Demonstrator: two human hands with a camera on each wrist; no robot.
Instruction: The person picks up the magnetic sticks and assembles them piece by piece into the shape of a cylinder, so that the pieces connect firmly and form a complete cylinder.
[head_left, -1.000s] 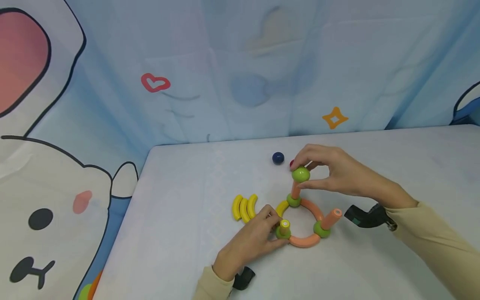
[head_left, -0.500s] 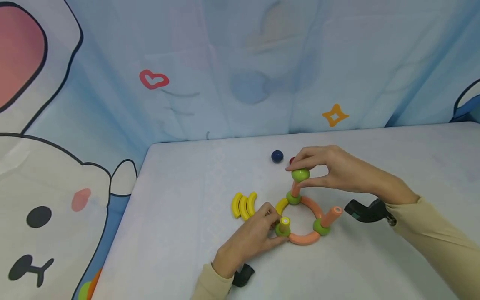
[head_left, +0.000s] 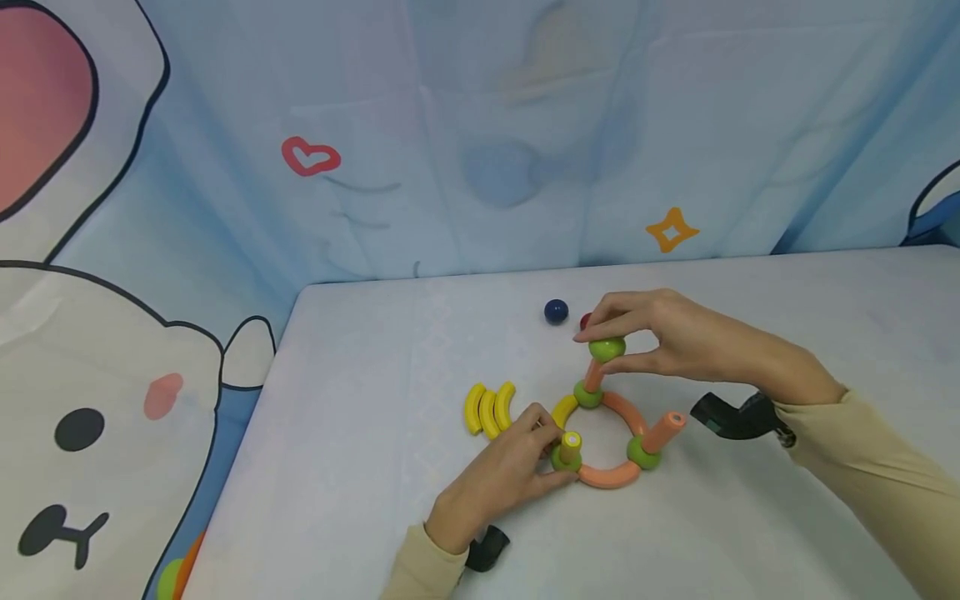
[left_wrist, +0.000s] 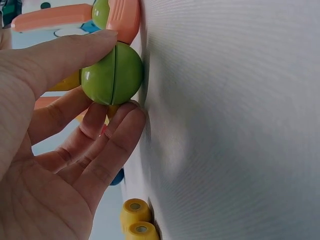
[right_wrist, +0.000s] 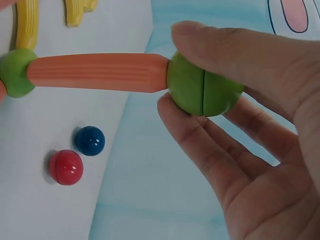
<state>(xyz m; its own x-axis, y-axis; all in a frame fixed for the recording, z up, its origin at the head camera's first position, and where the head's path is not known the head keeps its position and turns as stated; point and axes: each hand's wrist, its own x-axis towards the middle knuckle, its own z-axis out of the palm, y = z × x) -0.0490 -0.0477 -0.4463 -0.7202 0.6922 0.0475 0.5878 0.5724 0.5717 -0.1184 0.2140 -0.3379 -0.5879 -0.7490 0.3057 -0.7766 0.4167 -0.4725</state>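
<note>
Ring of curved orange and yellow rods [head_left: 627, 415] lies on the white tabletop [head_left: 360, 375]. Left hand [head_left: 501, 471] pinches its near-left glossy green ball [left_wrist: 112, 77]; right hand [head_left: 675, 337] pinches the green top ball [right_wrist: 200, 90] on its far orange post [right_wrist: 100, 73]. Judged light, stiff, slippery; best held across the balls.

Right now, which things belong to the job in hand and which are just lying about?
In the job:
top green ball, pinched by the right hand
lower green ball, held by the left hand
base ring
orange rods
yellow rod

Lying about, perhaps spares:
loose yellow arcs
dark blue ball
red ball
</note>
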